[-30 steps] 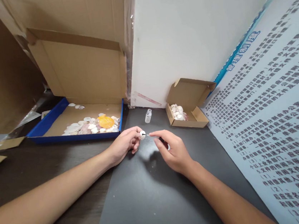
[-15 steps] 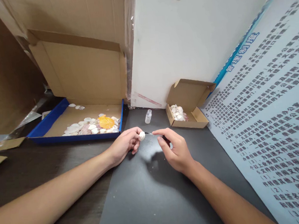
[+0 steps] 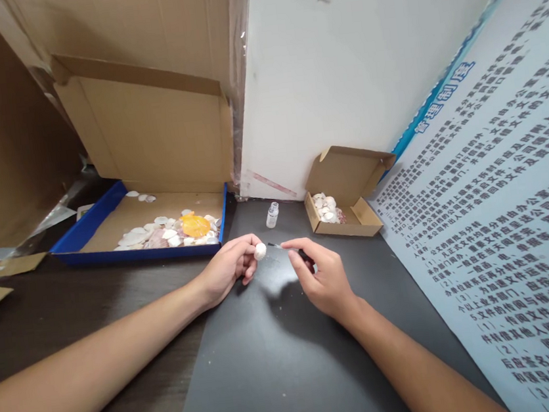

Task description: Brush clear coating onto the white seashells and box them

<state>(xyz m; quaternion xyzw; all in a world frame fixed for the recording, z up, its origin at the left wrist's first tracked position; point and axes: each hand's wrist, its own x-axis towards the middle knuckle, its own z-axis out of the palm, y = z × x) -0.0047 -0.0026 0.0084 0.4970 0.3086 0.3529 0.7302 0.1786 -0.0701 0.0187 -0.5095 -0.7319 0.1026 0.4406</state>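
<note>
Between the fingertips of my left hand (image 3: 234, 263) is a small white ribbed seashell (image 3: 260, 252), held above the grey mat. My right hand (image 3: 319, 273) grips a thin brush (image 3: 274, 245) with a dark tip and a dark handle mostly hidden by the fingers. The brush tip points left at the shell, with a small gap between them. Just beyond both hands a small clear glass bottle (image 3: 272, 215) stands upright without a cap, its contents hard to make out.
At the left a blue-edged cardboard box (image 3: 136, 253) lies open with several shells and an orange scallop shell (image 3: 196, 225). A smaller open cardboard box (image 3: 351, 227) holding shells stands at the right. A white panel (image 3: 329, 80) and a printed poster (image 3: 506, 193) border the table.
The brush tip has drawn slightly right, away from the shell. In my left fingers the shell has turned a little. Boxes and bottle stay put.
</note>
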